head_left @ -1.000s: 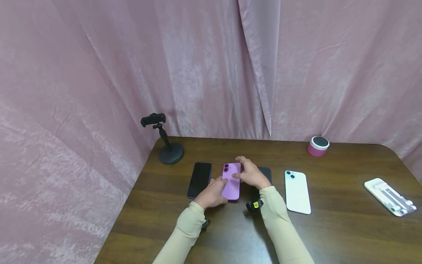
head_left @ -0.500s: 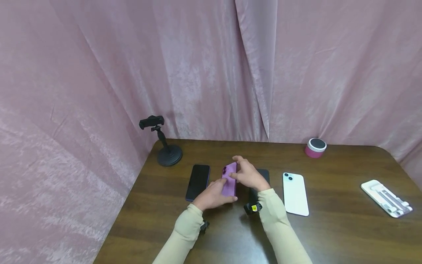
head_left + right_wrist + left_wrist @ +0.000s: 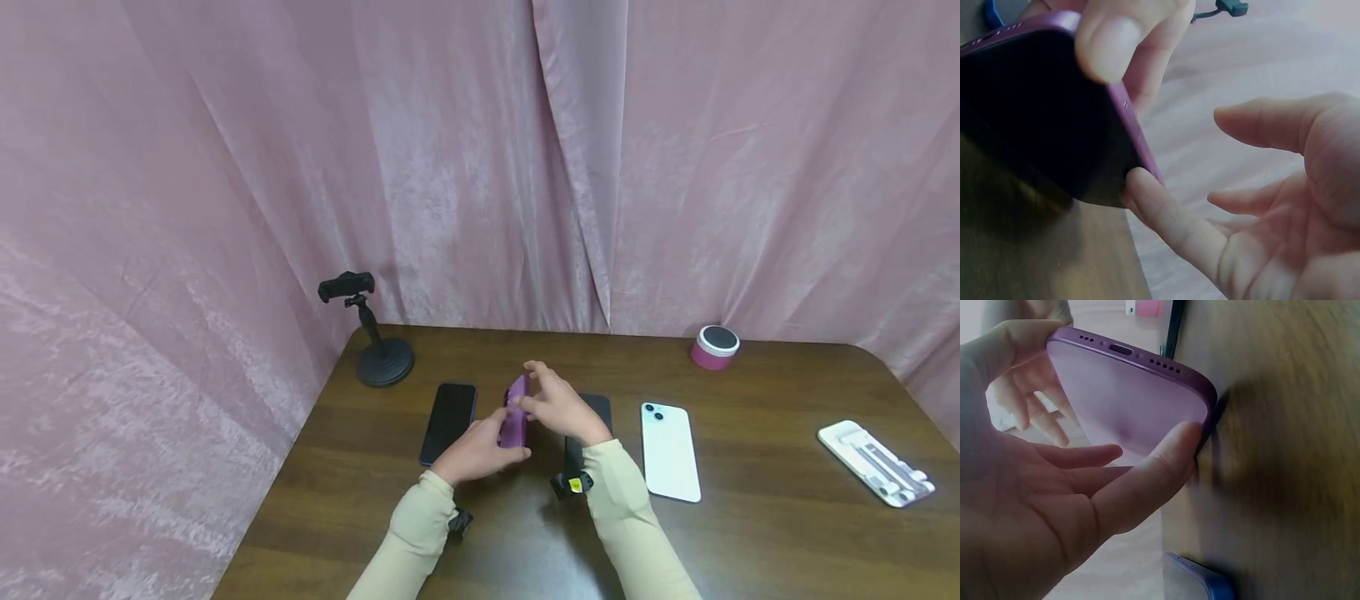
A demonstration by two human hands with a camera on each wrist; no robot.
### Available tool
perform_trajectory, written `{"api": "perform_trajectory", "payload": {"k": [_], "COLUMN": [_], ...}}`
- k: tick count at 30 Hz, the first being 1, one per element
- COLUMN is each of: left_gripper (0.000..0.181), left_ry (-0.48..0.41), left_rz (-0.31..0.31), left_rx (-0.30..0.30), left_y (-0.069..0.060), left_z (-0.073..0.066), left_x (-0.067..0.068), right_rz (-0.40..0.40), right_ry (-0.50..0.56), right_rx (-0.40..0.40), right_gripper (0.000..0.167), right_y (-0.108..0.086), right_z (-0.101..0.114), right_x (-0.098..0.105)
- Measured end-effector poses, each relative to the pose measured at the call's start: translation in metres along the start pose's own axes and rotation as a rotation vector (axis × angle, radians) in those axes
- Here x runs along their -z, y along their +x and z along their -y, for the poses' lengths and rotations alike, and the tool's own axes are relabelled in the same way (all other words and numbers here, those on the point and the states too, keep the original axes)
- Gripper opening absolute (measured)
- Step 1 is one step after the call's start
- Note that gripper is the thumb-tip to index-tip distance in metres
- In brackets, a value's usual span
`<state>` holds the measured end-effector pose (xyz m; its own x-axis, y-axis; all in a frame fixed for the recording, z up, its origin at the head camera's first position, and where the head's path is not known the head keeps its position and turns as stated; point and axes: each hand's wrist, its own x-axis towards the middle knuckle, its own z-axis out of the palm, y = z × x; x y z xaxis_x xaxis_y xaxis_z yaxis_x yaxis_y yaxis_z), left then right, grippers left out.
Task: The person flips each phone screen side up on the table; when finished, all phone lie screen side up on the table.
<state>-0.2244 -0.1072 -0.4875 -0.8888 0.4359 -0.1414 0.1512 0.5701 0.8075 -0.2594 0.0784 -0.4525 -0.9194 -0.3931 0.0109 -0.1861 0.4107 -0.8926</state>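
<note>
The purple phone [image 3: 513, 423] is tilted up on one long side, seen nearly edge-on from the head. My left hand [image 3: 478, 452] grips its near end; in the left wrist view, digits of that hand [image 3: 1041, 506] pinch the two bottom corners of the phone [image 3: 1135, 394], around the port edge. The right wrist view shows the phone's dark screen [image 3: 1035, 112] and my right hand [image 3: 1272, 244], one fingertip touching the side frame near the far corner, its other digits relaxed and apart from it. From above, my right hand [image 3: 564, 410] lies at the phone's right.
A black-screened phone [image 3: 448, 423] lies to the left. A dark phone [image 3: 597, 406] is partly under the right forearm, with a white phone [image 3: 670, 452] beyond it. A phone stand [image 3: 385, 362], a pink jar [image 3: 714, 348] and a white case-like item [image 3: 875, 464] also stand or lie on the table.
The purple phone has turned from lying with its back up to standing tilted on its side. My left thumb has moved to the right under its near end, and both hands have shifted slightly left.
</note>
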Motion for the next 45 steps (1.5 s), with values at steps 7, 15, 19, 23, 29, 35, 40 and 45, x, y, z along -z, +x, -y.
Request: {"api": "perform_trajectory", "payload": {"k": [7, 15, 19, 23, 29, 35, 40, 45], "left_gripper": [0.074, 0.068, 0.064, 0.061, 0.052, 0.039, 0.029, 0.043], "left_ry": [-0.062, -0.098, -0.115, -0.146, -0.179, -0.15, -0.14, -0.197], "left_rz": [0.004, 0.012, 0.03, 0.05, 0.056, 0.04, 0.037, 0.049], "left_rx": [-0.006, -0.015, -0.023, -0.025, -0.072, -0.084, -0.076, -0.067], "left_y": [0.0, 0.001, -0.001, -0.003, -0.004, -0.005, -0.005, -0.007], "left_z": [0.004, 0.006, 0.003, 0.001, -0.004, -0.007, -0.007, -0.004], "left_x": [0.005, 0.009, 0.012, 0.014, 0.016, 0.02, 0.022, 0.024], "right_rz": [0.04, 0.111, 0.117, 0.128, 0.12, 0.107, 0.114, 0.089], "right_ry": [0.016, -0.008, 0.011, 0.013, 0.008, -0.009, -0.001, -0.064], "right_rx": [0.018, 0.106, 0.11, 0.113, 0.107, 0.072, 0.052, 0.03], "right_gripper": [0.056, 0.069, 0.07, 0.07, 0.076, 0.086, 0.091, 0.09], "right_y": [0.003, 0.009, 0.012, 0.012, 0.014, 0.015, 0.015, 0.016], "right_z": [-0.006, -0.017, -0.021, -0.022, -0.028, -0.033, -0.036, -0.039], "right_x": [-0.001, -0.003, -0.005, -0.007, -0.01, -0.012, -0.015, -0.018]}}
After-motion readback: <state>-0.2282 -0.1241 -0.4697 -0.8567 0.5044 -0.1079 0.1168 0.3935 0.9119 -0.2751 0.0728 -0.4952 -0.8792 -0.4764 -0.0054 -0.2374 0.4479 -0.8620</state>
